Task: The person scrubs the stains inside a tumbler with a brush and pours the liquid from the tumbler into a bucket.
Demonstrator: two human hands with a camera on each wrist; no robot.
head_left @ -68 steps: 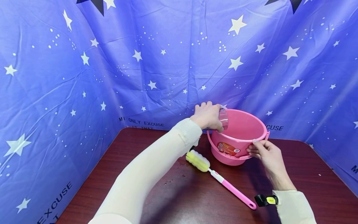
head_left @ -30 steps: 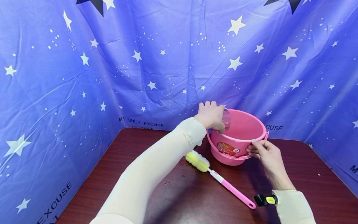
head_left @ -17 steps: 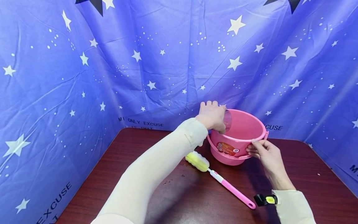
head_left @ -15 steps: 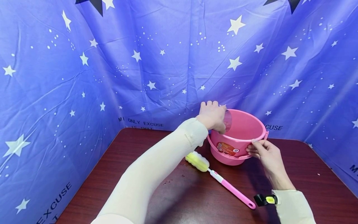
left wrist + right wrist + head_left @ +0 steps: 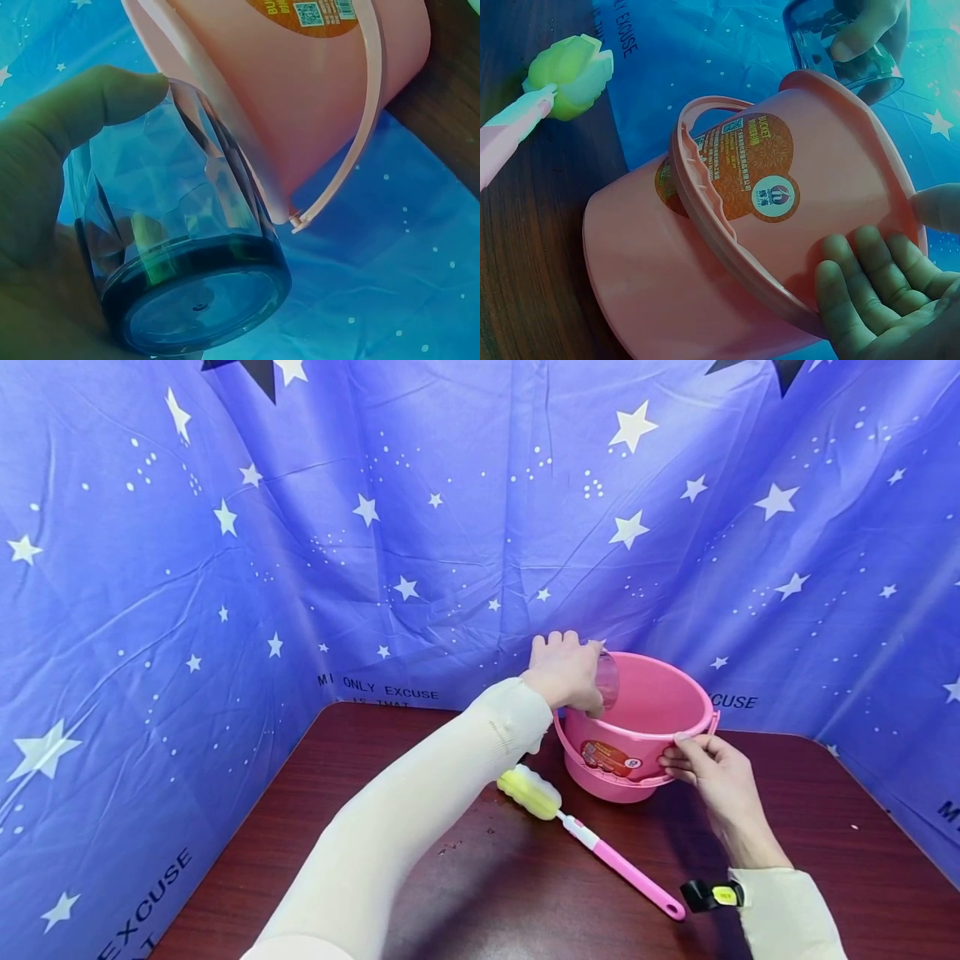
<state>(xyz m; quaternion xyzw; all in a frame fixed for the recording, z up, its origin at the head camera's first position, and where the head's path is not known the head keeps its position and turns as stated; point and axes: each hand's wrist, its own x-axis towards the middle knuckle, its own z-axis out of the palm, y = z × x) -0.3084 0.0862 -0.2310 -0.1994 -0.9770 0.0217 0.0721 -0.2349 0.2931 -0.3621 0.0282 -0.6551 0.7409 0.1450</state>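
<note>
My left hand (image 5: 567, 670) grips a clear drinking glass (image 5: 608, 681) at the left rim of a pink bucket (image 5: 660, 693). The glass is tilted on its side, its mouth toward the bucket's inside; in the left wrist view the thick glass base (image 5: 202, 307) faces the camera. My right hand (image 5: 716, 777) pinches the bucket's near right rim, thumb on the edge and fingers against the outer wall. The bucket stands on the table, its handle (image 5: 705, 202) hanging down in front of an orange label. How much liquid the glass or bucket holds cannot be seen.
A sponge bottle brush (image 5: 531, 792) with a yellow and white head and pink handle lies in front of the bucket. Small water drops (image 5: 450, 846) dot the dark red table (image 5: 315, 877). A blue star-patterned cloth (image 5: 465, 527) hangs behind and at both sides.
My left hand has moved slightly right with the tilted glass, farther over the bucket, then a touch back to the left. The right hand and bucket stay in place.
</note>
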